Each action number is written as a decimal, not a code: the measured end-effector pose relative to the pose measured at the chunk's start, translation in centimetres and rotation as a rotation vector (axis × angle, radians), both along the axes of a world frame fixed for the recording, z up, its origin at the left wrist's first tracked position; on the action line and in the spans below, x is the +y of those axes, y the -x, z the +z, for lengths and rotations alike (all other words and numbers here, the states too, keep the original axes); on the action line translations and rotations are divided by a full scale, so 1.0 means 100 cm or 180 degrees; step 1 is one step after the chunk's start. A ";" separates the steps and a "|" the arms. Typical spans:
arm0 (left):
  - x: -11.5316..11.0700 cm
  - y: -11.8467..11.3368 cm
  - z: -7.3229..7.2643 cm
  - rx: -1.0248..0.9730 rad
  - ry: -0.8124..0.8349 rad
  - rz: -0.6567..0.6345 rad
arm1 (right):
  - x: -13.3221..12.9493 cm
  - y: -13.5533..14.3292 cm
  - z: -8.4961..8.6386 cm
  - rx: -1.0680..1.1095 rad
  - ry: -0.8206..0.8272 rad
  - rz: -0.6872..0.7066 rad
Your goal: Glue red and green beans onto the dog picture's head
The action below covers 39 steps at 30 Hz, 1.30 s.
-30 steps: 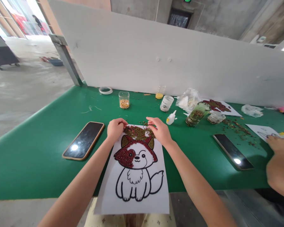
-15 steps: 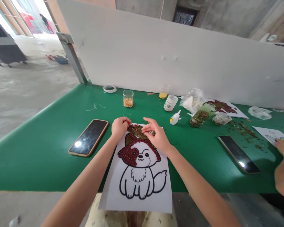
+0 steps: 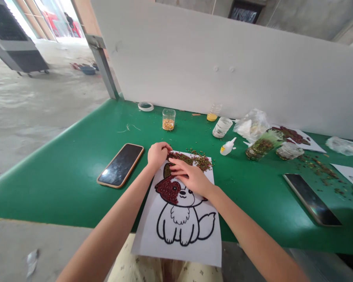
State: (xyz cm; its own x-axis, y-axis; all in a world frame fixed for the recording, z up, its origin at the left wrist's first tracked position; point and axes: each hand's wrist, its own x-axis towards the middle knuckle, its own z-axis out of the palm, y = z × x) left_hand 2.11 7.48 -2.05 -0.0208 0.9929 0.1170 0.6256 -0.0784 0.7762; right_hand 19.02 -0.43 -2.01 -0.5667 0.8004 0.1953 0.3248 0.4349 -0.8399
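One drawing, seemingly against right grip

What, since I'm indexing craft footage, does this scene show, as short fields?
Left hand: at the far left corner of a white paper sheet
Right hand: over the head of a black-outlined animal drawing; contact unclear
Filled: dark red bean-like pieces on part of its face
Loose: small green and red grains near the sheet's far edge
Left of sheet: black-screened phone in an orange-tan case
Surface: green table

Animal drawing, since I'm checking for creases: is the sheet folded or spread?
Spread: the sheet shows no visible fold, and its lower end reaches past the edge of the table.
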 end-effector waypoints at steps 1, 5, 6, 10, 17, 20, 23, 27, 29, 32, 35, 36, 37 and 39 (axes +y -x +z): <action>0.000 0.000 0.000 0.0006 0.0006 0.0000 | -0.001 -0.001 0.001 -0.0051 0.0002 0.0026; 0.001 -0.001 -0.001 -0.0005 -0.0001 0.0001 | -0.002 -0.007 0.003 -0.0195 -0.0001 0.0069; 0.001 -0.001 -0.001 -0.0012 -0.0001 0.0008 | -0.002 -0.008 0.003 -0.0210 0.0014 0.0075; 0.000 -0.001 -0.001 -0.0012 -0.0014 0.0017 | -0.003 -0.011 0.005 -0.0253 0.0091 0.0156; 0.001 -0.001 -0.001 -0.0012 -0.0019 0.0012 | -0.003 -0.011 0.010 -0.0347 -0.0313 -0.0002; 0.001 -0.001 -0.001 0.0000 -0.0032 0.0010 | 0.000 -0.013 0.012 -0.0734 -0.1068 -0.0239; 0.001 -0.001 -0.003 0.0013 -0.0055 0.0002 | 0.002 -0.014 0.013 -0.1124 -0.1552 -0.0232; 0.001 0.000 -0.005 0.0005 -0.0102 -0.0004 | 0.001 -0.010 0.013 -0.1256 -0.1575 -0.0108; 0.002 0.000 -0.005 -0.0008 -0.0111 -0.0010 | 0.000 -0.008 0.013 -0.1284 -0.1546 -0.0046; 0.002 -0.001 -0.005 -0.0001 -0.0086 -0.0008 | -0.001 -0.006 0.012 -0.1342 -0.1513 0.0017; 0.002 -0.001 -0.005 0.0011 -0.0070 -0.0004 | 0.000 -0.007 0.012 -0.1350 -0.1470 0.0063; 0.003 0.000 -0.005 0.0013 -0.0071 -0.0003 | 0.000 -0.007 0.012 -0.1345 -0.1459 0.0064; 0.003 0.000 -0.005 0.0014 -0.0073 -0.0004 | 0.000 -0.008 0.012 -0.1339 -0.1455 0.0052; 0.003 0.000 -0.005 0.0012 -0.0089 -0.0004 | 0.001 -0.008 0.011 -0.1335 -0.1456 0.0007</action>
State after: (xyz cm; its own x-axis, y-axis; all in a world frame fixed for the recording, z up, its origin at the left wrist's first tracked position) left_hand 2.13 7.75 -2.51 -0.0192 0.9893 0.1446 0.6285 -0.1006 0.7713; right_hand 19.86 -0.35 -0.90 -0.6711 0.6870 0.2786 0.5855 0.7217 -0.3694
